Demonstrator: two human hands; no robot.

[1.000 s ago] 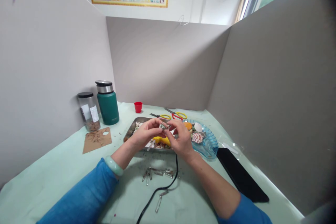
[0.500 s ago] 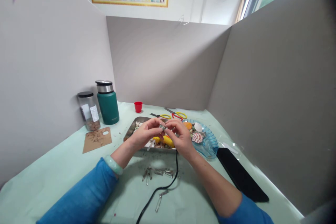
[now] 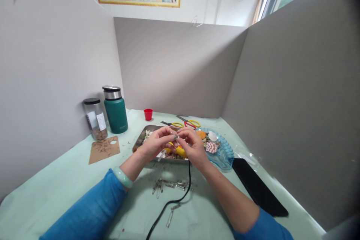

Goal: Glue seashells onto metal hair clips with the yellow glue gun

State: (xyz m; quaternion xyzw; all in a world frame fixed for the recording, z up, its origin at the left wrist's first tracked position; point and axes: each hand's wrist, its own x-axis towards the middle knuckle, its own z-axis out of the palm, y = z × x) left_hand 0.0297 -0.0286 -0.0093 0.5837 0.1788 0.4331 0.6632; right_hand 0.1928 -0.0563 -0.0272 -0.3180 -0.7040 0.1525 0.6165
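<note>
My left hand (image 3: 158, 142) and my right hand (image 3: 194, 146) meet above the metal tray, fingertips pinched together. Between them is a small silvery safety pin (image 3: 175, 137), mostly covered by the fingers, so its exact shape is hard to make out. Under the hands the metal tray (image 3: 138, 141) holds pale pebbles or shells, a yellow object (image 3: 180, 151) and small brown bits. Several loose safety pins (image 3: 177, 184) lie on the table below the wrists, and a linked pair (image 3: 170, 216) lies closer to me.
A blue shell-shaped dish (image 3: 225, 153) with shells stands at the right, beside a black slab (image 3: 258, 187). Scissors (image 3: 191, 123) and a red cup (image 3: 148, 114) are behind. Left stand a green flask (image 3: 116, 115), a jar (image 3: 96, 120) and brown card (image 3: 104, 151). A black cord (image 3: 168, 203) crosses the front.
The fingers have shifted slightly around the small pin, and the left fingertips sit a little differently. Both arms stay in nearly the same place.
</note>
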